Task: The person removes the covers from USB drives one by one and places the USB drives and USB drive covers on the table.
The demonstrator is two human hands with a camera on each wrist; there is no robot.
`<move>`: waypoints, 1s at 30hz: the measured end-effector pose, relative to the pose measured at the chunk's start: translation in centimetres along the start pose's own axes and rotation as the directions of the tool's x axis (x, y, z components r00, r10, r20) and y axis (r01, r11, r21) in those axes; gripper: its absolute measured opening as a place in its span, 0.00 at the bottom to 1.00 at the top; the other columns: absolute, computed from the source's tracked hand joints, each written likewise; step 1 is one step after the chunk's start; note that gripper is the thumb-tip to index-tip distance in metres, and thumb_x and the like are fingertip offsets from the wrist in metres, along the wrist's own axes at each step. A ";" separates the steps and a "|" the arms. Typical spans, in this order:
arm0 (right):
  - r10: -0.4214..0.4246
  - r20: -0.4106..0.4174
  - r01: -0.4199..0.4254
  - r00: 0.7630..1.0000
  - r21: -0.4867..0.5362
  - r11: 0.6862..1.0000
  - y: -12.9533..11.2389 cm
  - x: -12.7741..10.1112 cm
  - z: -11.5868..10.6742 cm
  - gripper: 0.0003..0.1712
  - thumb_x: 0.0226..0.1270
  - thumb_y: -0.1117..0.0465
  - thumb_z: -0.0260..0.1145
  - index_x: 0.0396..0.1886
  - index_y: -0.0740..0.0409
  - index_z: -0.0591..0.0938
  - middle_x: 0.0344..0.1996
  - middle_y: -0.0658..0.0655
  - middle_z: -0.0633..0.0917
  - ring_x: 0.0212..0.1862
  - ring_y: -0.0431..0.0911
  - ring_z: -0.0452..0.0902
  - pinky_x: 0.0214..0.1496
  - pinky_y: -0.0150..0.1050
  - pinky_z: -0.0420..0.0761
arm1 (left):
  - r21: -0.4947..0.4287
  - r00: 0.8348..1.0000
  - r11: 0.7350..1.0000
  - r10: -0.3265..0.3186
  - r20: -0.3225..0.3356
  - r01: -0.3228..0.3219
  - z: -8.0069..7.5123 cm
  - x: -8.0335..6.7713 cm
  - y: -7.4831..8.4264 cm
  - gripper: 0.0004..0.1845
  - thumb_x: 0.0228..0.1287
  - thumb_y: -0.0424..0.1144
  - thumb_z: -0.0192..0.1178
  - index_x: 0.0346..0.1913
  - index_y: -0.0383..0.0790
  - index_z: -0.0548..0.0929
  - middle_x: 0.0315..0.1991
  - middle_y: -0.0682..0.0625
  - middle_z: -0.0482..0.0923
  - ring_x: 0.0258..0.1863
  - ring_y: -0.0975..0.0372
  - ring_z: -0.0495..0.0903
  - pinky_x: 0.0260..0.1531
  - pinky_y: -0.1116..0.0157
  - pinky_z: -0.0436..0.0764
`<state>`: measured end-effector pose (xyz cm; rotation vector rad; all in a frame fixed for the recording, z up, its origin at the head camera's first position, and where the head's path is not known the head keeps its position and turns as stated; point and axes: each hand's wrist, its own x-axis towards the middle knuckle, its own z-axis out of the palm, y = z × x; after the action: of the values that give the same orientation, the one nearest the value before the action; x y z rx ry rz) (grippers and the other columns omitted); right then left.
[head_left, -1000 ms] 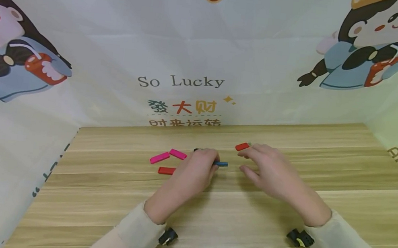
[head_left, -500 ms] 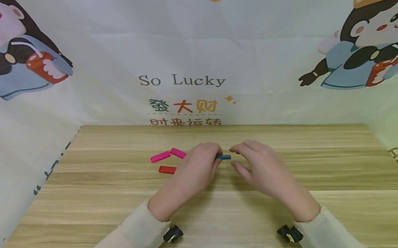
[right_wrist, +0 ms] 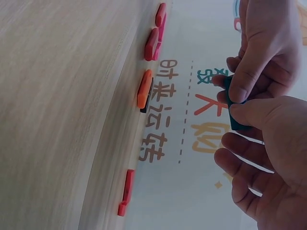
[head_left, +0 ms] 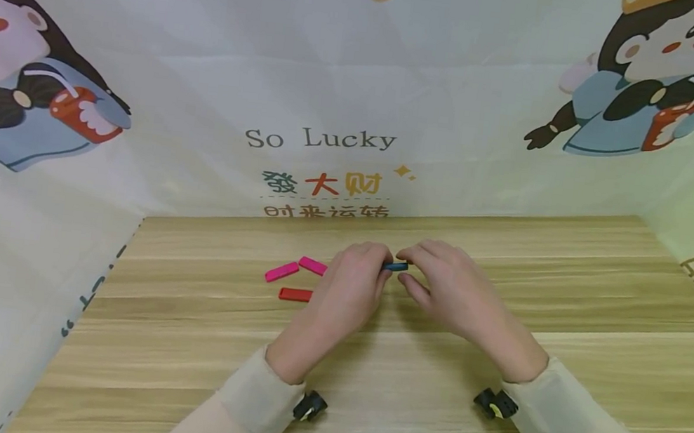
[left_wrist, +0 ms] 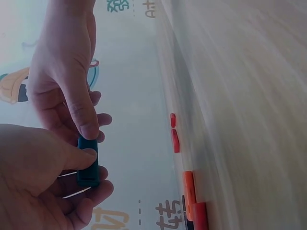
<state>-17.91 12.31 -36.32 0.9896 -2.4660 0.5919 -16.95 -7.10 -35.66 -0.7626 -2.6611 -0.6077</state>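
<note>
Between both hands is a small flat teal stick (head_left: 395, 267), lifted off the table. My left hand (head_left: 345, 290) pinches it with the thumb on its upper face (left_wrist: 87, 170) and fingertips behind. The right hand (head_left: 456, 295) has thumb and index finger at the stick's right end; in the left wrist view its thumb touches that end, which is partly covered. To the left lie two pink pieces (head_left: 282, 272) and a red piece (head_left: 296, 295) of similar shape. An orange piece (right_wrist: 145, 90) and a black one beside it show in the right wrist view, hidden from the head view.
Farther right on the wooden table (head_left: 178, 368) lies another red piece with a smaller bit at its end (right_wrist: 126, 189), concealed by my right hand in the head view. Printed white cloth walls (head_left: 222, 76) stand behind and at both sides.
My right hand has moved left until its fingertips meet the teal stick. The left hand has risen slightly with the stick. The red piece on the right is now hidden behind my right hand.
</note>
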 end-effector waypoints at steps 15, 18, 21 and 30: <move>-0.010 -0.005 0.011 1.000 0.023 1.000 -0.1 -0.1 0.3 0.07 0.72 0.67 0.73 0.46 0.64 0.88 0.39 0.57 0.89 0.41 0.51 0.86 0.46 0.46 0.86 | -0.005 1.000 1.000 0.006 -0.016 -0.006 0.3 -0.2 0.3 0.03 0.77 0.33 0.64 0.45 0.36 0.85 0.41 0.46 0.85 0.43 0.53 0.84 0.49 0.54 0.84; -0.015 -0.002 0.015 1.000 0.026 1.000 -0.1 -0.1 0.4 0.07 0.71 0.67 0.74 0.46 0.64 0.88 0.39 0.58 0.89 0.41 0.51 0.86 0.46 0.46 0.87 | 0.014 1.000 1.000 0.004 -0.005 -0.004 0.2 -0.2 0.3 0.04 0.77 0.33 0.64 0.46 0.36 0.87 0.41 0.47 0.85 0.43 0.53 0.84 0.49 0.55 0.83; -0.019 -0.002 0.019 1.000 0.027 0.999 -0.1 -0.1 0.4 0.07 0.71 0.67 0.74 0.46 0.64 0.88 0.39 0.58 0.89 0.41 0.51 0.86 0.45 0.45 0.87 | 0.027 1.000 1.000 0.012 0.001 -0.012 0.2 -0.3 0.3 0.05 0.77 0.33 0.65 0.45 0.35 0.88 0.39 0.47 0.84 0.42 0.54 0.83 0.49 0.56 0.83; -0.063 -0.027 0.064 0.998 0.040 0.997 -0.1 -0.3 0.2 0.06 0.70 0.70 0.73 0.45 0.65 0.87 0.38 0.58 0.88 0.41 0.51 0.85 0.45 0.45 0.87 | 0.034 0.999 0.999 0.034 0.006 -0.034 0.1 -0.3 0.4 0.05 0.77 0.34 0.64 0.47 0.35 0.88 0.40 0.47 0.84 0.42 0.54 0.83 0.50 0.57 0.83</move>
<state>-17.74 12.27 -36.62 1.0647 -2.3992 0.6327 -16.50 -6.86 -35.76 -0.7994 -2.6512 -0.5510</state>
